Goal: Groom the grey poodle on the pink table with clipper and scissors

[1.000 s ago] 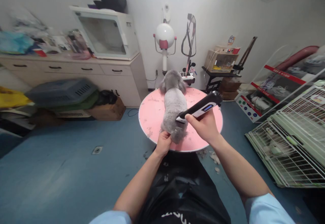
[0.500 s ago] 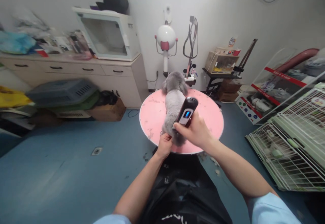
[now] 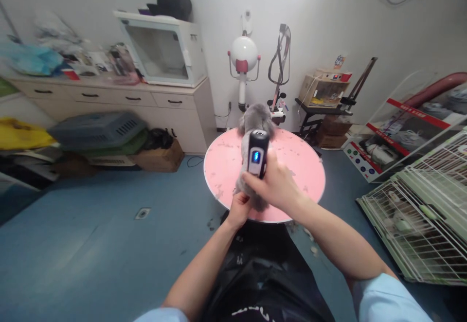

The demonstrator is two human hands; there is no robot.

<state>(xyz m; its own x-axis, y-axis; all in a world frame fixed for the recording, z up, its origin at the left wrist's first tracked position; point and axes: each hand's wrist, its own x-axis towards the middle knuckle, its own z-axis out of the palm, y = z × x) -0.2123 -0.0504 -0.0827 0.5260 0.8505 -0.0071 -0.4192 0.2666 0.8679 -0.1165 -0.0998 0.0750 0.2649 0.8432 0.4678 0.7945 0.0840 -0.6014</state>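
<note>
Floor (image 3: 91, 263), blue, spreads over lower left. Pale counter (image 3: 178, 130) along upper left, white glass-door cabinet on top. Green-framed wire cages (image 3: 412, 229) at lower right. Black apron (image 3: 270, 268) at bottom centre, white lettering near lower edge.

Round pink table (image 3: 302, 166) mid-frame, white rim, grey tufts scattered on top. White glass-door cabinet (image 3: 160, 52) at upper left. Grey dog (image 3: 257, 117) on table, left of its middle; head toward top of frame, rear toward bottom, back partly covered by clipper and right hand.

Right hand (image 3: 279, 181) wrapped around clipper, thumb along near side; grip only as wide as the body. Left hand (image 3: 240, 211) at dog's rear, fingers closed narrow on it; exact part pinched cannot be told.

Black-and-white clipper (image 3: 258, 152) over dog's back, rounded end up; cutting end hidden, contact can't be told. Blue lit display (image 3: 256, 157) faces camera.
</note>
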